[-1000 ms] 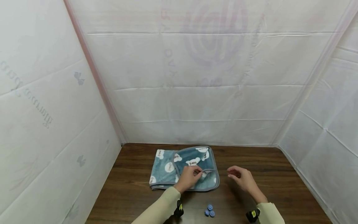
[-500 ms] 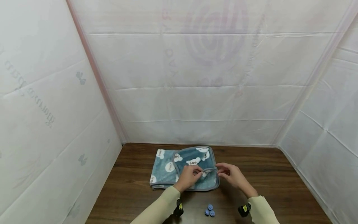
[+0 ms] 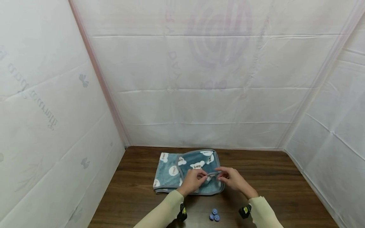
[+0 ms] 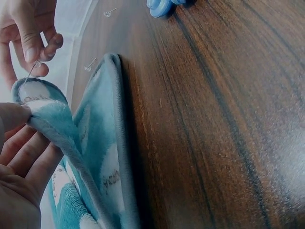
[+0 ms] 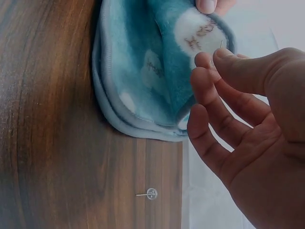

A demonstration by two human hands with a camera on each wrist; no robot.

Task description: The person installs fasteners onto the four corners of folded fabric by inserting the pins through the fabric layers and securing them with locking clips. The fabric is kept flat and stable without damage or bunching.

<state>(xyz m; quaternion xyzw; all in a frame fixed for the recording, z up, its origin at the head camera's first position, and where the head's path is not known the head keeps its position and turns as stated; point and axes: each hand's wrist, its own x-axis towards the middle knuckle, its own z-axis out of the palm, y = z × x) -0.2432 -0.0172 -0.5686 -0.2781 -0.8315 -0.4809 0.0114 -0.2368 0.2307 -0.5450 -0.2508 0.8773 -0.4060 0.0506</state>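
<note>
A folded teal fleece blanket [image 3: 168, 164] with white patches, lettering and grey edging lies on the table. My left hand [image 3: 191, 182] pinches its raised edge between thumb and fingers, seen closely as a lifted corner [image 4: 45, 102] in the left wrist view. Close to that corner, my right hand [image 3: 235, 181] pinches a clear-headed pin [image 4: 31, 72] between thumb and fingertip. The needle reaches the blanket's grey edging; whether it has entered the cloth I cannot tell. In the right wrist view, the right hand's fingers [image 5: 209, 90] mostly hide the pin.
Three small round blue pieces [image 3: 214, 215] sit together on the brown wooden table [image 3: 134, 186], nearer the body. Another clear-headed pin [image 5: 151, 193] lies right of the blanket; two loose pins show in the left wrist view. White sheets [image 3: 199, 104] enclose the table's back and sides.
My right hand has moved left, from over the bare table to the blanket's raised edge. The left hand keeps its pinch in the same place.
</note>
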